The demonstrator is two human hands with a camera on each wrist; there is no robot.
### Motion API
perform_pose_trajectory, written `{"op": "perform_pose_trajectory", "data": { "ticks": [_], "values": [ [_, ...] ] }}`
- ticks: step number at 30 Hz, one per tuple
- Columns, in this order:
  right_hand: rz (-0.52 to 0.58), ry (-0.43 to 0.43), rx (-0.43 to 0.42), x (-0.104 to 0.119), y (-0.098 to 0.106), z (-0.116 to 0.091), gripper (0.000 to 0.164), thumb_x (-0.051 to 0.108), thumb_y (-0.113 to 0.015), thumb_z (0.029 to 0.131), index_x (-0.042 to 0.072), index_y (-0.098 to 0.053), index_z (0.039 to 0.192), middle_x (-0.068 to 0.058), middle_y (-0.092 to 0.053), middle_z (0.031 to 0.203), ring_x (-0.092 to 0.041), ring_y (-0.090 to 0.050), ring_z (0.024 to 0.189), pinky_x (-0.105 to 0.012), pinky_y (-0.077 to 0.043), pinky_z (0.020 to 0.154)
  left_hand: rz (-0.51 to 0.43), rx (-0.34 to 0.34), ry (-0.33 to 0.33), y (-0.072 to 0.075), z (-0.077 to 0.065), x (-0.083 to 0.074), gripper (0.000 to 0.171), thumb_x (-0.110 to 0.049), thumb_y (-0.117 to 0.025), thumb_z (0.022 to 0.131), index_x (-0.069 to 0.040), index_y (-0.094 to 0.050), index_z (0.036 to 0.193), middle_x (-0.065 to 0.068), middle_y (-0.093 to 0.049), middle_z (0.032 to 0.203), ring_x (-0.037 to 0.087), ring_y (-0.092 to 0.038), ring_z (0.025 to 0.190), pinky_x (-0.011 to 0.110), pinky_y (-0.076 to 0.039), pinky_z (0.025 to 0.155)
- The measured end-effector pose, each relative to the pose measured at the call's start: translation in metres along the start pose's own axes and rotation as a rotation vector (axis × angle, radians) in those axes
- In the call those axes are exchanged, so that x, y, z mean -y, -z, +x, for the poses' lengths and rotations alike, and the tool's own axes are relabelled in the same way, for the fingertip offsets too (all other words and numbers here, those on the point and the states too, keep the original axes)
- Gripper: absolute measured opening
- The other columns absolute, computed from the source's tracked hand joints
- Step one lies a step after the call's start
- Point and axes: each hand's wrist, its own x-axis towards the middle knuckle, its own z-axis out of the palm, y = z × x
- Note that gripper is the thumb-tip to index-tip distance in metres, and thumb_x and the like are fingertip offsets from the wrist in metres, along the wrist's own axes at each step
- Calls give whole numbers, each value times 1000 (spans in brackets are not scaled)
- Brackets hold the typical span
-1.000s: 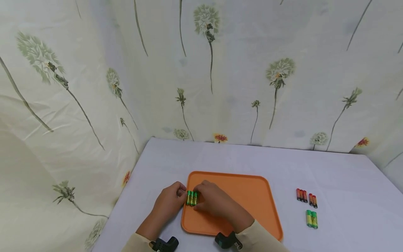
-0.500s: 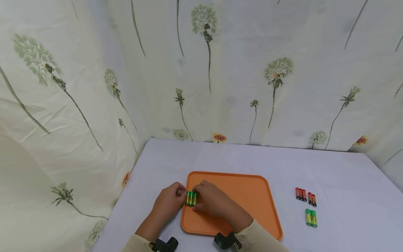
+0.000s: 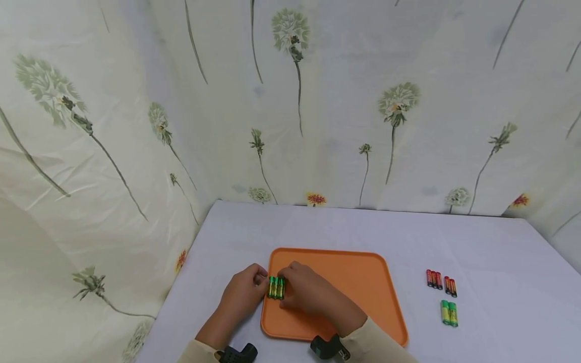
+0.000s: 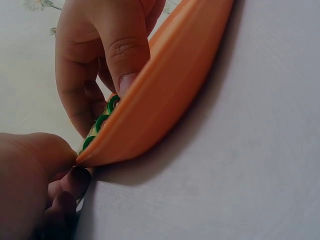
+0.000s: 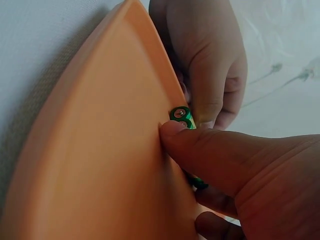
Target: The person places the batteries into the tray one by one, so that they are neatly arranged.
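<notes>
A row of several green-and-gold batteries (image 3: pixel 276 288) lies side by side at the left edge of an orange tray (image 3: pixel 345 287). My right hand (image 3: pixel 306 290) grips the row from the right, with fingers at the far end and thumb at the near end. The thumb (image 5: pixel 200 145) covers part of the green battery ends (image 5: pixel 180 113) in the right wrist view. My left hand (image 3: pixel 242 292) is at the tray's left rim, its thumb (image 4: pixel 55 152) and curled fingers pinching the rim beside the leftmost battery. The palms hide some of the batteries.
Right of the tray, on the white-covered table (image 3: pixel 490 322), lie three red batteries (image 3: pixel 434 279), two more red batteries (image 3: pixel 451 286) and a pair of larger green-and-yellow batteries (image 3: pixel 449 313). A flower-print cloth (image 3: pixel 336 101) hangs behind the table.
Both hands stay in place at the row of batteries, with hardly any movement. The whole head view has shifted slightly.
</notes>
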Motion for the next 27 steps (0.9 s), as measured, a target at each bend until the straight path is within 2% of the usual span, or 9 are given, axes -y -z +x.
{"op": "perform_pose_trajectory", "data": {
  "ticks": [4,15,20,27],
  "values": [
    [4,5,-4,-1,1,-1,62,41,-87,85,17,-63,137,4,-59,120,-10,-55,105,-32,-53,92,3,-7,-17,0,0,0,13,-29,-66,99,-19,-67,108,-11,-66,83,10,-58,74,33,-48,70],
    [28,2,-2,-8,4,-6,69,40,-87,86,14,-58,144,1,-58,131,-12,-55,118,-36,-51,102,5,-11,-23,-1,-1,0,12,-29,-67,99,-19,-68,106,-11,-66,83,10,-58,75,34,-48,70],
    [68,-10,9,-11,7,-9,72,40,-86,86,14,-56,146,0,-57,133,-13,-55,120,-38,-50,105,4,-10,-16,-2,0,0,13,-30,-67,99,-19,-67,106,-11,-66,82,10,-58,75,34,-48,71],
    [67,-19,-7,-24,12,-18,77,40,-86,86,15,-52,150,-1,-55,141,-17,-54,129,-42,-47,109,6,-19,5,-2,0,0,12,-32,-68,99,-21,-67,105,-11,-65,83,11,-58,76,34,-48,71]
  ]
}}
